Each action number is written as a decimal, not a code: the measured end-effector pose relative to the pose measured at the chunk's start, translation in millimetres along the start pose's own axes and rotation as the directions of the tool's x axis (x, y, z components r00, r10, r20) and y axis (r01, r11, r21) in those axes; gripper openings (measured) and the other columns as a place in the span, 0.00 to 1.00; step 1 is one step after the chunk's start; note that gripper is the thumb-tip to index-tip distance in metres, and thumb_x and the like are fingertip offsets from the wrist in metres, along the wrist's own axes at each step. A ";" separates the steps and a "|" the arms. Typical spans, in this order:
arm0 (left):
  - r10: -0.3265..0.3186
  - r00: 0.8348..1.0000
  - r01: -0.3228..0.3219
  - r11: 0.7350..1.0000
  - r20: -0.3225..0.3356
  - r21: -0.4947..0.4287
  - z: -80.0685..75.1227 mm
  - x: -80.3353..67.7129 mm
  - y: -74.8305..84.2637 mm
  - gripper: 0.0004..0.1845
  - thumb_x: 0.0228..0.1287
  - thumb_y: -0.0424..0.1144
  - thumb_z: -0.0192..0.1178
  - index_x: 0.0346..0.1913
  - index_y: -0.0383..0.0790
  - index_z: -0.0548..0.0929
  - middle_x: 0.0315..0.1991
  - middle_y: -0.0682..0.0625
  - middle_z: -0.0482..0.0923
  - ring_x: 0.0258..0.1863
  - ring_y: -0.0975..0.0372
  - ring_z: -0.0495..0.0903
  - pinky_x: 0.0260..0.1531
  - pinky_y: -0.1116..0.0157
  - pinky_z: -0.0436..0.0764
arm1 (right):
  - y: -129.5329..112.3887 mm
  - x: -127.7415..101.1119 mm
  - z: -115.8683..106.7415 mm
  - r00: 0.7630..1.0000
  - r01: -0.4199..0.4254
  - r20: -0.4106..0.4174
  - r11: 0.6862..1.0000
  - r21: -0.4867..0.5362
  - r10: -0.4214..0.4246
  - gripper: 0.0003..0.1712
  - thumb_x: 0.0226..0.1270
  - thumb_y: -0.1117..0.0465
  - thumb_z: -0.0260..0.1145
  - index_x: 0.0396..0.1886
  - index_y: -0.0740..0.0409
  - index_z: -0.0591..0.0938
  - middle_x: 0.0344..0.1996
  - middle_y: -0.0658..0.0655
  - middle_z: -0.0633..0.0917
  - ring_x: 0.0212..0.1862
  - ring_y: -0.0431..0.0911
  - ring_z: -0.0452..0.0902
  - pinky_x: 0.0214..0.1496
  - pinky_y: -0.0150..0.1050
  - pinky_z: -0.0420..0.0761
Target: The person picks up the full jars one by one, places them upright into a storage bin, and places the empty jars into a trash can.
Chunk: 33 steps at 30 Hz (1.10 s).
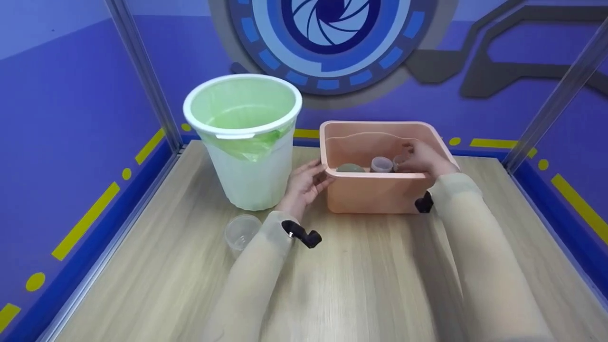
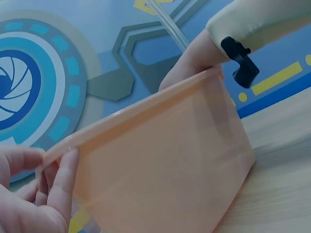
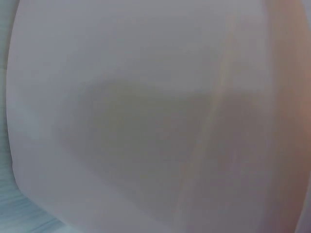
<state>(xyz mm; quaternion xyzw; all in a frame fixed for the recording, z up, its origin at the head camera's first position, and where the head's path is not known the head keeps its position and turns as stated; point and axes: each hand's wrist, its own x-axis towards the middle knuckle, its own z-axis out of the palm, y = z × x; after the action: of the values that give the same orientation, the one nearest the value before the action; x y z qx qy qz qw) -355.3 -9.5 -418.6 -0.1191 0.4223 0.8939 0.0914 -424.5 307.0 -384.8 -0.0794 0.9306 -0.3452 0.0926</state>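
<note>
Fingers of the left hand (image 1: 306, 183) pinch the pink bin (image 1: 375, 192) at its left rim, near the desk's (image 1: 370, 280) far edge. Right hand (image 1: 422, 159) reaches inside among small containers (image 1: 381, 164); its grip cannot be told. One clear cup (image 1: 241, 231) already lies outside, others remain.

pink bin (image 1: 375, 190) | upright on table, beside bucket | small cups (image 1: 381, 164) inside
</note>
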 end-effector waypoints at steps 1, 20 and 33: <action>-0.007 1.000 0.007 1.000 -0.009 0.001 -0.1 -3.4 2.1 0.23 0.71 0.24 0.58 0.67 0.33 0.78 0.57 0.38 0.82 0.46 0.55 0.85 0.51 0.60 0.91 | -0.4 -0.1 -0.8 1.000 -0.002 -0.024 1.000 0.014 0.002 0.50 0.64 0.60 0.74 0.79 0.66 0.58 0.77 0.71 0.63 0.75 0.66 0.63 0.77 0.62 0.70; 0.603 0.751 -0.636 0.549 0.271 0.542 -157.5 -130.1 74.0 0.22 0.68 0.23 0.61 0.63 0.25 0.74 0.51 0.49 0.82 0.53 0.66 0.82 0.58 0.71 0.84 | -125.7 -7.3 22.1 0.980 0.139 -0.199 0.639 0.757 0.021 0.34 0.77 0.51 0.63 0.76 0.58 0.67 0.71 0.63 0.74 0.62 0.53 0.83 0.71 0.46 0.81; 0.232 0.921 -0.379 0.725 0.314 0.576 -243.7 -111.9 40.3 0.55 0.55 0.21 0.69 0.82 0.40 0.50 0.79 0.36 0.59 0.76 0.61 0.64 0.82 0.52 0.57 | -219.1 -1.7 84.3 0.995 -0.095 0.097 0.308 0.947 0.008 0.31 0.73 0.54 0.68 0.71 0.55 0.71 0.66 0.62 0.80 0.63 0.56 0.82 0.69 0.42 0.82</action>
<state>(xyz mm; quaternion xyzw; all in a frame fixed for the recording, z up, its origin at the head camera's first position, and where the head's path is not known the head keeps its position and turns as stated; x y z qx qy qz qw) -226.0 -231.1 -506.5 0.0895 0.6959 0.7122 0.0225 -385.3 90.3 -303.3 0.0069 0.5481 -0.8196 0.1669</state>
